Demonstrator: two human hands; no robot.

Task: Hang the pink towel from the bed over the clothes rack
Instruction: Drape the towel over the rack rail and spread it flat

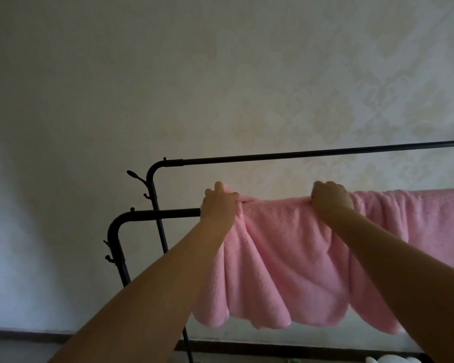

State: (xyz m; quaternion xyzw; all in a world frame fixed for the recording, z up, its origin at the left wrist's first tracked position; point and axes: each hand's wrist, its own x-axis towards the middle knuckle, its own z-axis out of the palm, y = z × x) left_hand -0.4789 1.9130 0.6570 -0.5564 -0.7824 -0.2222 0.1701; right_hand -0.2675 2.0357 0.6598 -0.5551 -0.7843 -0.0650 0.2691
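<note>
Towel (286, 263) draped over near rail (157, 214) of rack (299, 153) — left hand (219, 203), right hand (331, 196) both clenched on top edge.

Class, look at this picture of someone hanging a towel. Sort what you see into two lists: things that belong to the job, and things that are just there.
Part of the job:
pink towel, draped over the nearer rail
clothes rack
left hand and right hand, both gripping the towel's top edge

Just there:
patterned wall
white and green items at the bottom edge, too cropped to identify
</note>
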